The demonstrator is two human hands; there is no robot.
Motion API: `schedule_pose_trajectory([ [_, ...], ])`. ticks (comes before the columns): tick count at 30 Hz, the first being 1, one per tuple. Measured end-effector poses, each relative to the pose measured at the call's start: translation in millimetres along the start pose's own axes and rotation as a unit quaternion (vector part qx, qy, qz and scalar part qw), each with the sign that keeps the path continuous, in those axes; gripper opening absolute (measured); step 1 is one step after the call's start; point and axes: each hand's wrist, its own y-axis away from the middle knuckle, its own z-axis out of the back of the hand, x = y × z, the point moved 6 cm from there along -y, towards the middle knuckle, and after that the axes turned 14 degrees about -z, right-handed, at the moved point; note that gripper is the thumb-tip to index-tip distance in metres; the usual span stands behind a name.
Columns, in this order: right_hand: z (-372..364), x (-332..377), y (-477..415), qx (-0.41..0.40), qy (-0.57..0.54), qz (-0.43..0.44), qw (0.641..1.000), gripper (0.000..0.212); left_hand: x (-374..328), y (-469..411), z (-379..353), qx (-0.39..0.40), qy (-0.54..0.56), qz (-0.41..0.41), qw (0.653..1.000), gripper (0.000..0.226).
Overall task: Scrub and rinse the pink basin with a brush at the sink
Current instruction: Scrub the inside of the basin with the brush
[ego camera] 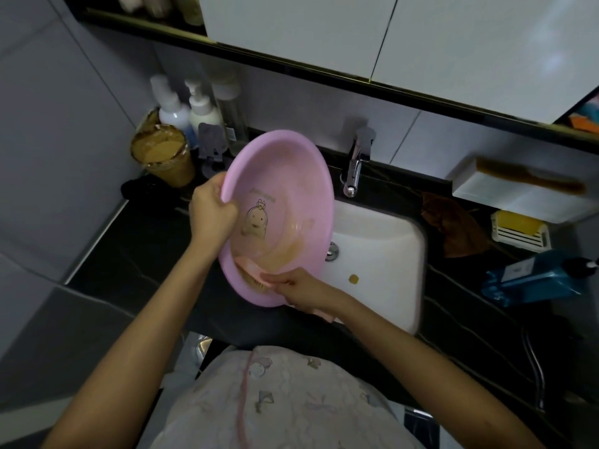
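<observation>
The pink basin (285, 189), its printed lettering unreadable, is held tilted over the sink's (382, 254) left edge, rim clasped by the left grip (212, 210); a brush (251, 273) is pinched against its lower wall by the right grip (301, 290).

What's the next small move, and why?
Probably sweep the brush up across the brown smear above it. The right hand holds the brush low inside the basin; the left hand grips the rim, holding it tilted at the sink.

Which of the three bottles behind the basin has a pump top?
The middle bottle, cream-white with a pump head. The left bottle has a plain cap; the right bottle is tall and clear.
</observation>
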Motion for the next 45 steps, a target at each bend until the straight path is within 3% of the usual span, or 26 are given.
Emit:
schedule_pose_trajectory([
  [4,26.1,-12.3,2.8,0.019,0.089,-0.030,0.995,0.040,-8.6,-1.8,-4.6,0.013,-0.026,-0.011,1.000,0.043],
  [7,73.6,-32.0,-16.4,-0.114,0.223,-0.049,0.967,0.040,-7.7,-3.6,-4.3,0.023,-0.027,-0.018,0.999,0.043],
  [10,125.9,-22.4,-10.9,-0.267,0.343,-0.060,0.899,0.043,-10.4,-5.3,-3.1,0.036,-0.026,-0.035,0.998,0.041],
  [12,142.2,-18.9,-5.4,-0.306,0.393,-0.063,0.865,0.047,-13.9,-5.6,-5.4,0.046,-0.035,-0.041,0.998,0.044],
  [15,115.5,-31.7,-7.0,-0.240,0.309,-0.060,0.918,0.043,-17.1,-8.5,-12.4,0.052,-0.051,-0.036,0.997,0.047],
  [18,55.4,-32.3,-2.5,-0.127,0.140,-0.025,0.982,0.042,-17.9,-13.0,-17.6,0.059,-0.066,-0.030,0.996,0.046],
  [23,19.4,-22.2,-1.8,0.055,0.028,-0.043,0.997,0.042,-18.7,-15.4,-18.6,0.062,-0.078,-0.030,0.995,0.042],
  [25,34.1,-25.9,-1.9,0.066,0.069,-0.049,0.994,0.043,-19.2,-16.0,-18.6,0.066,-0.073,-0.036,0.994,0.041],
  [28,81.3,-32.7,-8.1,-0.040,0.161,-0.078,0.983,0.042,-13.2,-17.7,-16.3,0.071,-0.073,-0.026,0.994,0.043],
  [30,125.1,-23.5,-9.5,-0.173,0.282,-0.090,0.939,0.045,-9.1,-19.3,-15.9,0.074,-0.071,-0.017,0.995,0.044],
  [32,156.1,2.9,-11.8,-0.297,0.435,-0.064,0.848,0.049,-8.9,-20.5,-15.4,0.075,-0.072,-0.017,0.994,0.044],
  [33,162.5,19.5,-9.5,-0.344,0.460,-0.042,0.817,0.055,-9.2,-20.3,-15.6,0.076,-0.074,-0.018,0.994,0.044],
  [36,169.7,35.4,-4.6,-0.402,0.483,-0.026,0.777,0.067,-12.3,-21.8,-16.6,0.079,-0.076,-0.018,0.994,0.044],
  [39,157.7,-11.2,-16.0,-0.319,0.491,-0.082,0.807,0.064,-16.9,-21.4,-19.8,0.082,-0.083,-0.021,0.993,0.040],
  [41,130.8,-42.1,-18.4,-0.213,0.421,-0.110,0.875,0.052,-18.8,-21.2,-21.8,0.086,-0.087,-0.023,0.992,0.038],
  [42,124.2,-44.3,-17.3,-0.204,0.386,-0.107,0.893,0.055,-18.9,-21.5,-22.6,0.087,-0.087,-0.022,0.992,0.038],
  [44,133.5,-37.8,-15.7,-0.272,0.320,-0.108,0.901,0.064,-16.8,-23.2,-22.0,0.088,-0.088,-0.023,0.992,0.038],
  [45,142.1,-32.5,-13.2,-0.314,0.290,-0.103,0.898,0.058,-15.8,-23.6,-21.0,0.087,-0.088,-0.024,0.992,0.038],
])
